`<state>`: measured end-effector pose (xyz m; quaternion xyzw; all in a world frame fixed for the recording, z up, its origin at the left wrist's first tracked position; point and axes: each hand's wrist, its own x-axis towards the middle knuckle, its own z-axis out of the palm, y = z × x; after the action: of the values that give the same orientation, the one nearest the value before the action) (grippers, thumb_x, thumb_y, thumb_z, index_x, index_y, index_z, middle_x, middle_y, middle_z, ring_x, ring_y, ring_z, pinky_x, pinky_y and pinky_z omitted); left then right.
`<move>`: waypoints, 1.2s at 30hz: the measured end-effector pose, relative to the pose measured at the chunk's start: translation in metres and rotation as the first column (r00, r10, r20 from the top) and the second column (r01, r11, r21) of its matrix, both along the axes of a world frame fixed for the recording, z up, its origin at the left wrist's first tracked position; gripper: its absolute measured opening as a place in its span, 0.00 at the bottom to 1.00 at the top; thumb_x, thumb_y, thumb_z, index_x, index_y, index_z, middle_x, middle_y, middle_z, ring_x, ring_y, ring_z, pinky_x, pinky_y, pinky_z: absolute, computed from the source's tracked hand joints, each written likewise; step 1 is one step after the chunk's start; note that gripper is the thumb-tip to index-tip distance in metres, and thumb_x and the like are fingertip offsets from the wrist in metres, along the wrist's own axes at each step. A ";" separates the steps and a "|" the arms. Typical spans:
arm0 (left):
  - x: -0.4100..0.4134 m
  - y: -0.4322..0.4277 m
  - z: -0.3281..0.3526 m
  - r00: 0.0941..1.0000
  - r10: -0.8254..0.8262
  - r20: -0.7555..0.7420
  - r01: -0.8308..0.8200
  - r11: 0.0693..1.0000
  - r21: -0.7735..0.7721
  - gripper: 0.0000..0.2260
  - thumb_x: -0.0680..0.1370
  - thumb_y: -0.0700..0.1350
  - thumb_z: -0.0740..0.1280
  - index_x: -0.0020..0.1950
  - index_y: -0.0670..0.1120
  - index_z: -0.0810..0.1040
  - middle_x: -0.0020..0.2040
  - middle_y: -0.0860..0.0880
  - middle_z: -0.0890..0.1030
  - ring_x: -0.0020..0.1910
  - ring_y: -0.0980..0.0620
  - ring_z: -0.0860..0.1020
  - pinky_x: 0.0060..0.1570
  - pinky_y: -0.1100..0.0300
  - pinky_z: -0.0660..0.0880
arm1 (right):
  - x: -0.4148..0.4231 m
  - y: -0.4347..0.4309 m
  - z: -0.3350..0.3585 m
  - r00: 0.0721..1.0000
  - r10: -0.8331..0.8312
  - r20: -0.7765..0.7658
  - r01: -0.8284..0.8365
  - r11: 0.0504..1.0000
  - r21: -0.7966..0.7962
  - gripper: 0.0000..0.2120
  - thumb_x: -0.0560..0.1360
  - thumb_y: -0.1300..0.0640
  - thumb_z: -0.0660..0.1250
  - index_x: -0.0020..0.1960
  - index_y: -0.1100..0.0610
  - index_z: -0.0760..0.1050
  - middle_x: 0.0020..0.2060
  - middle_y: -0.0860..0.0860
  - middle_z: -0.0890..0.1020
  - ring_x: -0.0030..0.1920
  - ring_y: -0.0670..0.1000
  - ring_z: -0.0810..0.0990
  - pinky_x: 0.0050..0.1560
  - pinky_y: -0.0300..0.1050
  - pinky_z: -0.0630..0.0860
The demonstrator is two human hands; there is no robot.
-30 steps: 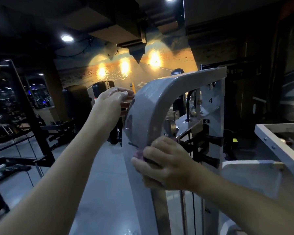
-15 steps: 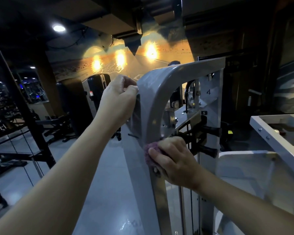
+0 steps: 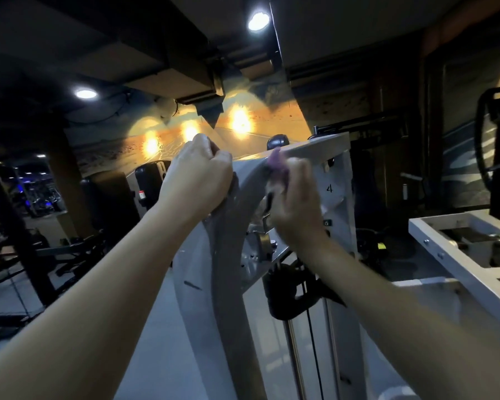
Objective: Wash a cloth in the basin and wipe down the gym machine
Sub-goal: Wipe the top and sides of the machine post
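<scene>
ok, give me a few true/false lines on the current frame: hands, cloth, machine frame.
1. The right hand holds a purple cloth against the grey machine frame. True.
2. The left hand hangs free, away from the frame. False: it grips the frame's curved left edge.
3. The cloth is near the top of the frame's curve. True.
4. The frame carries the number 7. False: a 4 is printed on it.
5. The cloth is green. False: purple.
</scene>
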<state>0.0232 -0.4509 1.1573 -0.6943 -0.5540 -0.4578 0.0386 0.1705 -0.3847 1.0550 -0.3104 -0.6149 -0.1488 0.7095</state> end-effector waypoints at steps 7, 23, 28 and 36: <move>0.051 0.027 0.026 0.977 0.063 -0.204 -0.080 0.994 -0.076 0.17 0.82 0.51 0.55 0.65 0.44 0.72 0.62 0.43 0.75 0.61 0.40 0.72 0.59 0.43 0.72 | 0.044 0.054 0.013 1.000 -0.003 0.012 0.003 1.000 -0.010 0.07 0.85 0.57 0.57 0.61 0.54 0.69 0.52 0.52 0.75 0.52 0.52 0.74 0.53 0.45 0.72; 0.075 0.044 0.025 0.883 0.290 -0.369 -0.361 0.922 -0.140 0.17 0.85 0.53 0.51 0.69 0.46 0.65 0.70 0.42 0.69 0.71 0.40 0.65 0.66 0.39 0.65 | 0.105 0.122 0.020 1.000 0.013 0.004 -0.013 0.999 -0.031 0.10 0.84 0.61 0.58 0.64 0.58 0.73 0.53 0.54 0.77 0.51 0.49 0.75 0.51 0.39 0.74; 0.075 0.045 0.028 0.908 0.256 -0.331 -0.342 0.911 -0.233 0.17 0.85 0.53 0.51 0.70 0.46 0.65 0.70 0.43 0.69 0.72 0.39 0.63 0.68 0.39 0.65 | 0.180 0.191 0.017 0.967 -0.080 -0.243 -0.022 0.921 -0.389 0.14 0.88 0.52 0.52 0.64 0.59 0.70 0.58 0.52 0.75 0.57 0.54 0.77 0.50 0.44 0.72; 0.069 0.051 0.027 0.908 0.251 -0.336 -0.341 0.908 -0.244 0.25 0.83 0.58 0.47 0.72 0.44 0.66 0.70 0.42 0.69 0.72 0.38 0.63 0.70 0.39 0.63 | 0.190 0.193 -0.019 0.939 -0.130 -0.317 -0.097 0.786 -0.611 0.12 0.87 0.52 0.53 0.62 0.60 0.67 0.47 0.54 0.77 0.45 0.54 0.78 0.35 0.39 0.67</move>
<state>0.0922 -0.4002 1.1841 -0.6596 -0.7042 -0.2481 0.0862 0.3607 -0.1913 1.0357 -0.5517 -0.4937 0.1105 0.6631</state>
